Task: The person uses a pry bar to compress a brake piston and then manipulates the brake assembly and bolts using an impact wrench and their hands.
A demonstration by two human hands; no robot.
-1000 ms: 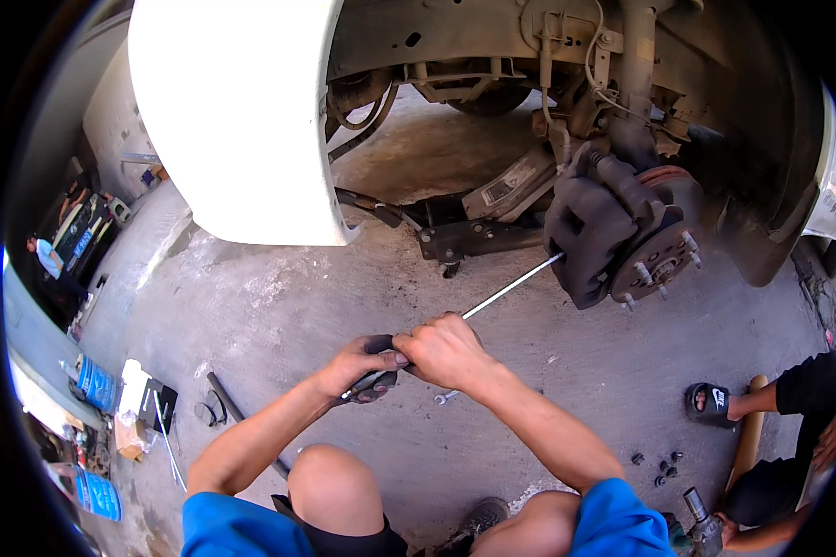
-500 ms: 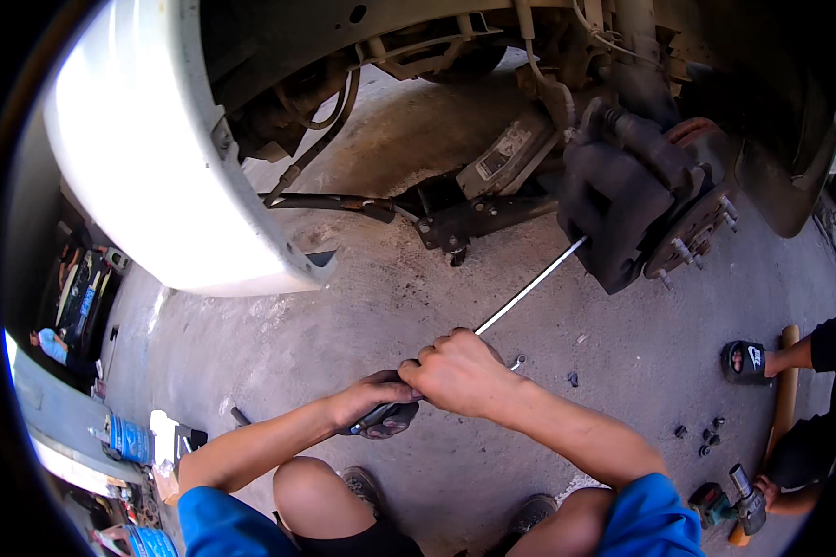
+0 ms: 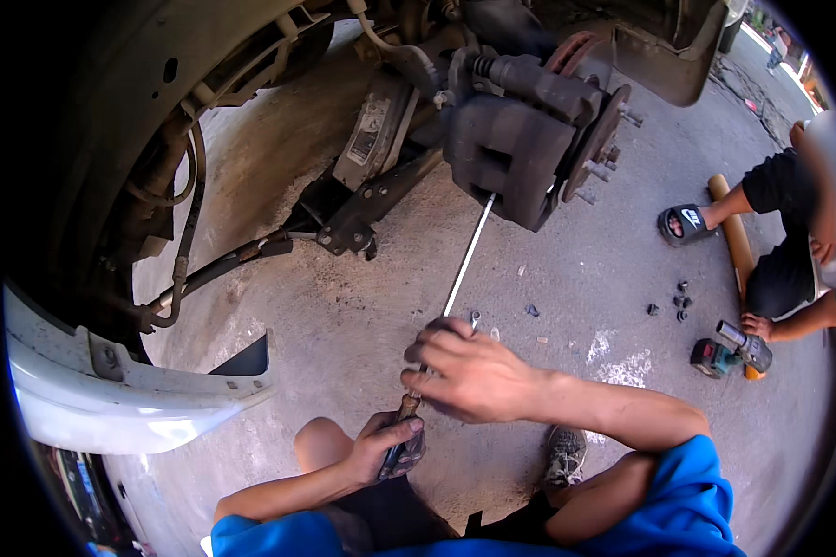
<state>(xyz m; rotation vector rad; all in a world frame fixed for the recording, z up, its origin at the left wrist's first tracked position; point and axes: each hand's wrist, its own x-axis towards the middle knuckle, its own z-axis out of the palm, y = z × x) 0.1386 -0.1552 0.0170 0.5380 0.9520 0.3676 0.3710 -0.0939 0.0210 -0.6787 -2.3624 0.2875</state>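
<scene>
My left hand (image 3: 390, 444) is closed round the brown-and-black handle (image 3: 406, 408) of a long tool. Just above it my right hand (image 3: 460, 371) wraps its fingers about the upper part of that tool, slightly blurred. The tool's thin silver shaft (image 3: 468, 255) reaches up to a slot low in a dark brake caliper (image 3: 503, 153), which sits beside a hub with protruding studs (image 3: 600, 168). Under the vehicle, left of the caliper, lies a black jack (image 3: 348, 227).
A wheel-arch panel (image 3: 139, 409) borders the left. At the right a crouching co-worker's hand (image 3: 758, 325) is near a cordless impact wrench (image 3: 712, 357); their sandalled foot (image 3: 683, 224) is by a brown roll (image 3: 732, 223). Loose nuts (image 3: 682, 301) and a small spanner (image 3: 476, 317) lie on the floor.
The view has swung rightward, moving caliper and panel across the picture. My right hand's fingers have shifted on the tool, uncovering more handle above my left hand; the shaft now stands steeper in view.
</scene>
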